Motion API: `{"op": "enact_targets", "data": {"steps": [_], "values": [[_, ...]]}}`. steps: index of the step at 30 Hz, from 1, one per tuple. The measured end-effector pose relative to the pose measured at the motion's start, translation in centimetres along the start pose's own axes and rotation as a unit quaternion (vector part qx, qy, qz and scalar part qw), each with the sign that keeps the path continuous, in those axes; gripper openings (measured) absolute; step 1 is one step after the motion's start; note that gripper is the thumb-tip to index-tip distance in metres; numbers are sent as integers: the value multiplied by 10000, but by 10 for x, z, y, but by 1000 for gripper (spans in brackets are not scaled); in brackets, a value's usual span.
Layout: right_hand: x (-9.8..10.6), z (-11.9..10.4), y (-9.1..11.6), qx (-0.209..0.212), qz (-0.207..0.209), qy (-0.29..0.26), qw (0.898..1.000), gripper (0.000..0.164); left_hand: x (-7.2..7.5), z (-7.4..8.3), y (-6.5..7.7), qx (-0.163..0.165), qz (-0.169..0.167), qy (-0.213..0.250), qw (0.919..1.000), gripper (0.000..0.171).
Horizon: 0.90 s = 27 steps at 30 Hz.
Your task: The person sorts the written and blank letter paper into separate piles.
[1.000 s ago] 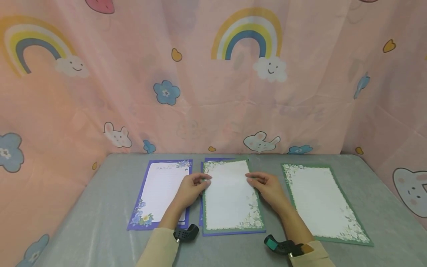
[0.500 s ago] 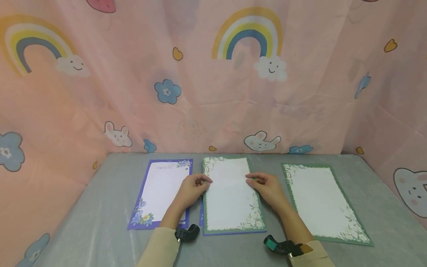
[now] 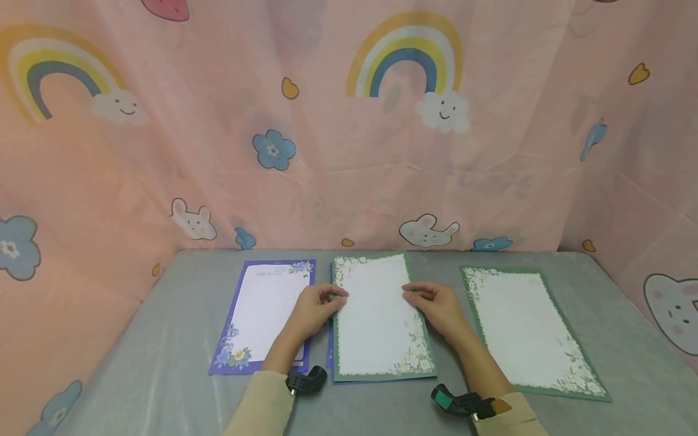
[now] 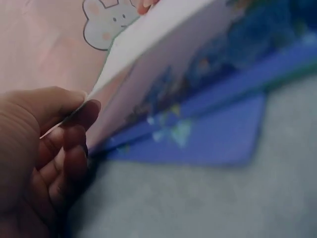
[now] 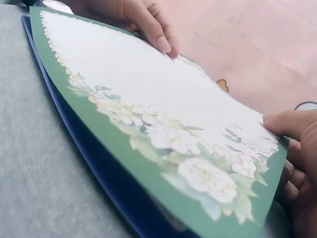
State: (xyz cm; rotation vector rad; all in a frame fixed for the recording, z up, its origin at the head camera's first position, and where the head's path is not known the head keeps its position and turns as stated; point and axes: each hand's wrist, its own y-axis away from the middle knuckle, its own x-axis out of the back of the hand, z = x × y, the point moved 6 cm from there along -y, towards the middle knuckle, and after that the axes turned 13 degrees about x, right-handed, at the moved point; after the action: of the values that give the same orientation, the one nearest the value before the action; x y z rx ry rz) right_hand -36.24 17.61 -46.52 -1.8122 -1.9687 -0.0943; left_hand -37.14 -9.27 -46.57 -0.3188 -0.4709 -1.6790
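A sheet of letter paper with a green border and white flowers (image 3: 376,327) is between my two hands in the head view. My left hand (image 3: 316,307) pinches its left edge between thumb and fingers. At the opposite edge, my right hand (image 3: 440,309) pinches the paper, thumb on top in the right wrist view. Beneath lies purple-bordered letter paper (image 4: 213,141), mostly covered; slivers show at the left and near edges. A gap separates the green sheet from the purple one at the near end in the right wrist view.
Left of the hands lies another purple-bordered sheet with blue flowers (image 3: 267,315), partly behind the left forearm. A second green-bordered sheet (image 3: 529,327) lies to the right on the grey tabletop (image 3: 152,339). A pink patterned curtain (image 3: 218,151) rises behind the table.
The green-bordered sheet has shifted slightly toward the far side and now covers the purple top edge that showed earlier. Both hands stay at its edges with little movement.
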Motion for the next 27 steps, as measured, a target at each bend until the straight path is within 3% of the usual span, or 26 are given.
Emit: {"op": "enact_targets", "data": {"steps": [12,23,27], "values": [[13,-18,-2,-45,200,559,9982,27,7,30,9,-331,357,-281,9984,12],[24,-60,-2,558,-14,662,9962,27,22,52,23,-594,581,-130,9965,16],[35,-78,2,623,-54,827,9946,30,22,66,30,-655,463,1,9968,19]]}}
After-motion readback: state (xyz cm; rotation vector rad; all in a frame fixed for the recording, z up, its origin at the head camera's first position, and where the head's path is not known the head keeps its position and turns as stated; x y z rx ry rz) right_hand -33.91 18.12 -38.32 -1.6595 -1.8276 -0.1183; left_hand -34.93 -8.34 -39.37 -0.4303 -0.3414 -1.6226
